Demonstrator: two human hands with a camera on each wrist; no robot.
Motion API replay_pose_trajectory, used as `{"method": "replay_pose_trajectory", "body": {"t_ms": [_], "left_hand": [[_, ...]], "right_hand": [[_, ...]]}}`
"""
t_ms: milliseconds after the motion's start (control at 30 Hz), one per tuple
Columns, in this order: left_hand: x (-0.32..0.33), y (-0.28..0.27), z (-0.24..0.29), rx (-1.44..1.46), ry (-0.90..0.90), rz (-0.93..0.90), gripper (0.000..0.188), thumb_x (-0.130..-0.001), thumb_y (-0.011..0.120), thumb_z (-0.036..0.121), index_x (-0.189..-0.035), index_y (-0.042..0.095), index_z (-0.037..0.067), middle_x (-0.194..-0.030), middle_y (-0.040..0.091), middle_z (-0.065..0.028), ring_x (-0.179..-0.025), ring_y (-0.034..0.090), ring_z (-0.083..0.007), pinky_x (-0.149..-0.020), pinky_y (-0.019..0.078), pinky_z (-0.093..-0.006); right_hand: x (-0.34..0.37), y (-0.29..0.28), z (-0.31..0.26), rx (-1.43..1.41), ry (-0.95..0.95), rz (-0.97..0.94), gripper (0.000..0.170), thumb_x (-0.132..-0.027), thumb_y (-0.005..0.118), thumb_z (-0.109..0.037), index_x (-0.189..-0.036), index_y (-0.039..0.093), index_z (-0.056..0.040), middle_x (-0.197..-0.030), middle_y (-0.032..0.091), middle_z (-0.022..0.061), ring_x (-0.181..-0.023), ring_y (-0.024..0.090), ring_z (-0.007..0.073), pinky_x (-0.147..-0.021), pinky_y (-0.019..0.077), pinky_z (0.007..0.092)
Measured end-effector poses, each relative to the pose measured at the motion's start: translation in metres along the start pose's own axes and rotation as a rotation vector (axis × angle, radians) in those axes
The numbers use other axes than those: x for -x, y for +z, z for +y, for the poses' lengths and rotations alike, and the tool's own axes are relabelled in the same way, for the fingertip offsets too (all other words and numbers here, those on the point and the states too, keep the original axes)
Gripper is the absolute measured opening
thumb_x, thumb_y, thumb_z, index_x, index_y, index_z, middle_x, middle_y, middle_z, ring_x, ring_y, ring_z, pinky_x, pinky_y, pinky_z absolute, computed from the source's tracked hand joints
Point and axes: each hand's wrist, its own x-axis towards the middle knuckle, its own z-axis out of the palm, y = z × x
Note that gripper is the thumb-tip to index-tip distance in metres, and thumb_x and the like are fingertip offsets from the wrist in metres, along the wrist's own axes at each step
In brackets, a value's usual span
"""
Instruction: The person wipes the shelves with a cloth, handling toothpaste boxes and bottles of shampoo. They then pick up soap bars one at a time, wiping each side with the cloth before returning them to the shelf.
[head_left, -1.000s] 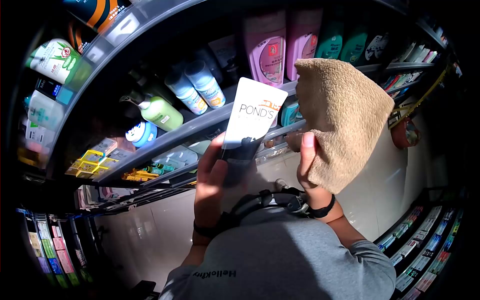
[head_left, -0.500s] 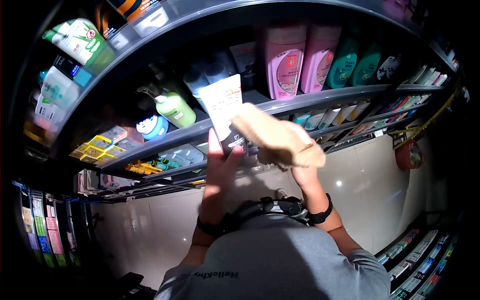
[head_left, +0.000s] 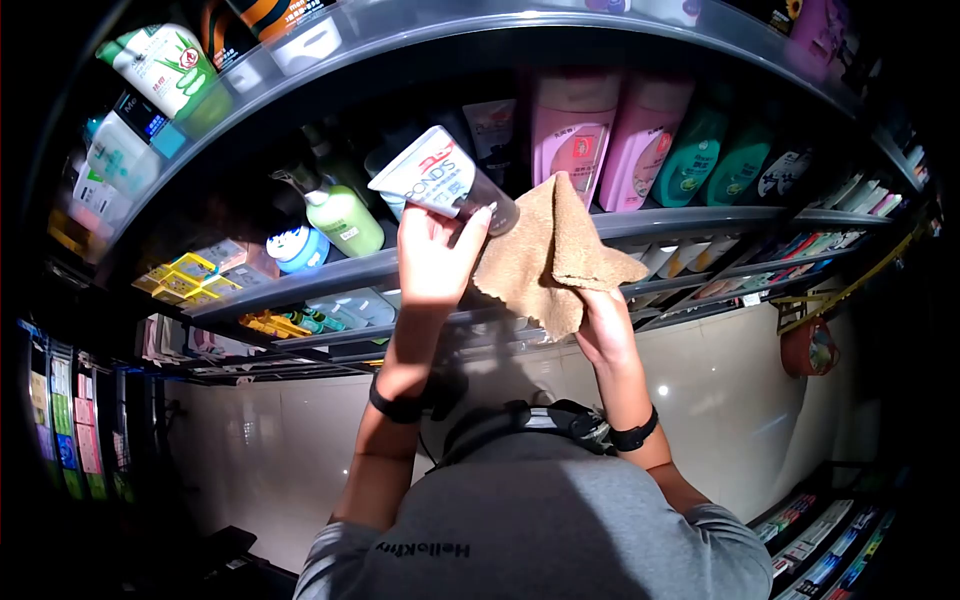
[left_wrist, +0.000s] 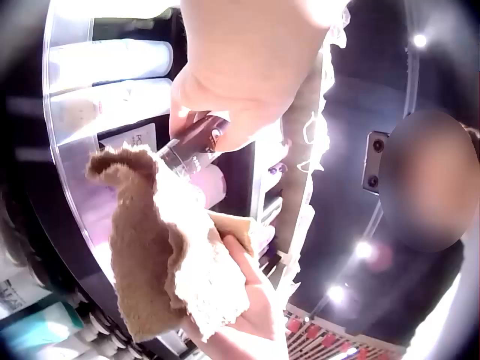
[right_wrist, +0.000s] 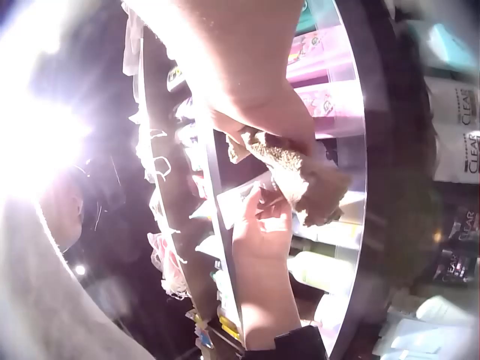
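Note:
A white-and-dark PONDS tube [head_left: 445, 175] lies tilted in my left hand [head_left: 432, 255], pinched between thumb and fingers, its dark cap end pointing right. My right hand [head_left: 606, 325] grips a tan cloth [head_left: 560, 250] from below; the cloth's left part meets the tube's dark end. In the left wrist view the cloth [left_wrist: 150, 255] hangs over the right hand [left_wrist: 251, 319], close below the tube's dark part [left_wrist: 196, 142]. In the right wrist view the left hand [right_wrist: 264, 244] is beside the cloth [right_wrist: 307, 184], and the right hand's fingers are partly hidden.
Behind the hands, a shelf edge [head_left: 700, 218] carries pink bottles [head_left: 572, 130], green bottles [head_left: 692, 160] and a light-green pump bottle [head_left: 345, 220]. Yellow boxes [head_left: 190, 280] stand at left. A reddish basket [head_left: 808, 345] is on the floor at right. More shelves stand at lower right.
The tube has tipped from near upright to a slant, its white end now toward the left. The cloth moved from the right to the tube, across its front, then down to its dark end.

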Motion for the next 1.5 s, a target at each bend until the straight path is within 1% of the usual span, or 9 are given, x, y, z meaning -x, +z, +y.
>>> {"method": "replay_pose_trajectory", "body": {"t_ms": [467, 900, 1033, 1167, 1233, 1267, 1333, 1433, 1500], "left_hand": [[-0.027, 0.022, -0.058, -0.424, 0.122, -0.036, 0.039, -0.071, 0.055, -0.005, -0.107, 0.040, -0.002, -0.095, 0.057, -0.0185, -0.092, 0.057, -0.0289, -0.080, 0.0420, -0.0326], [-0.021, 0.015, -0.038, -0.476, -0.008, -0.078, 0.029, -0.082, 0.052, 0.001, -0.109, 0.043, -0.004, -0.101, 0.055, -0.0102, -0.095, 0.053, -0.0127, -0.083, 0.0405, -0.0243], [-0.020, 0.011, -0.038, -0.443, 0.004, -0.069, 0.030, -0.082, 0.052, 0.003, -0.110, 0.044, -0.004, -0.097, 0.058, -0.0148, -0.091, 0.058, -0.0191, -0.079, 0.0434, -0.0279], [-0.007, 0.018, -0.010, -0.949, -0.107, 0.041, 0.028, -0.079, 0.058, 0.007, -0.105, 0.050, 0.000, -0.091, 0.060, -0.0143, -0.084, 0.059, -0.0270, -0.073, 0.0451, -0.0303], [0.014, 0.015, -0.004, -1.110, 0.136, 0.265, 0.028, -0.071, 0.065, 0.006, -0.097, 0.055, 0.002, -0.079, 0.059, -0.0123, -0.076, 0.058, -0.0261, -0.064, 0.0464, -0.0319], [0.025, 0.013, 0.009, -1.157, 0.126, 0.230, 0.029, -0.070, 0.065, 0.005, -0.097, 0.056, 0.002, -0.079, 0.059, -0.0115, -0.075, 0.058, -0.0252, -0.063, 0.0469, -0.0314], [0.040, 0.004, 0.020, -1.179, 0.253, 0.159, 0.031, -0.067, 0.066, 0.003, -0.097, 0.057, 0.003, -0.083, 0.058, -0.0099, -0.074, 0.058, -0.0241, -0.062, 0.0477, -0.0304], [0.064, -0.008, -0.003, -1.176, 0.424, 0.054, 0.046, -0.065, 0.067, -0.001, -0.108, 0.051, 0.003, -0.111, 0.048, -0.0136, -0.097, 0.050, -0.0315, -0.079, 0.0440, -0.0380], [0.073, -0.028, -0.038, -1.204, 0.540, -0.009, 0.049, -0.066, 0.066, 0.001, -0.111, 0.049, 0.007, -0.119, 0.041, -0.0141, -0.106, 0.044, -0.0336, -0.086, 0.0398, -0.0428]], "right_hand": [[-0.011, -0.060, -0.035, 0.153, 0.073, -0.022, 0.042, -0.085, 0.051, -0.011, -0.122, 0.038, 0.0039, -0.118, 0.047, 0.0120, -0.106, 0.049, 0.0190, -0.088, 0.0402, 0.0316], [-0.011, -0.116, -0.025, 0.017, 0.133, -0.021, 0.041, -0.084, 0.051, -0.015, -0.120, 0.039, 0.0033, -0.115, 0.050, 0.0126, -0.102, 0.052, 0.0219, -0.086, 0.0436, 0.0341], [-0.007, -0.122, -0.021, 0.008, 0.161, -0.019, 0.043, -0.084, 0.050, -0.014, -0.122, 0.037, 0.0034, -0.118, 0.048, 0.0137, -0.105, 0.051, 0.0228, -0.088, 0.0424, 0.0357], [0.006, -0.117, -0.017, 0.017, 0.110, -0.001, 0.044, -0.085, 0.048, -0.011, -0.124, 0.034, 0.0026, -0.120, 0.045, 0.0127, -0.108, 0.048, 0.0213, -0.089, 0.0411, 0.0340], [0.012, -0.110, -0.012, 0.003, -0.105, 0.086, 0.047, -0.085, 0.046, -0.017, -0.126, 0.032, 0.0035, -0.122, 0.044, 0.0139, -0.110, 0.046, 0.0228, -0.092, 0.0389, 0.0350], [0.013, -0.104, -0.009, 0.249, -0.296, 0.112, 0.054, -0.085, 0.046, -0.025, -0.126, 0.032, 0.0054, -0.123, 0.043, 0.0153, -0.111, 0.044, 0.0254, -0.094, 0.0361, 0.0348], [0.006, -0.069, -0.016, 0.118, -0.377, 0.062, 0.056, -0.082, 0.049, -0.029, -0.124, 0.036, 0.0054, -0.125, 0.041, 0.0167, -0.112, 0.044, 0.0258, -0.095, 0.0343, 0.0367], [-0.013, -0.033, -0.018, 1.215, -0.435, -0.298, 0.052, -0.071, 0.054, -0.023, -0.115, 0.049, 0.0037, -0.122, 0.043, 0.0233, -0.116, 0.041, 0.0322, -0.099, 0.0269, 0.0439], [-0.031, -0.019, 0.028, 1.372, -0.587, -0.478, 0.035, -0.082, 0.044, -0.018, -0.112, 0.055, -0.0053, -0.126, 0.040, 0.0222, -0.120, 0.035, 0.0347, -0.102, 0.0190, 0.0430]]}}
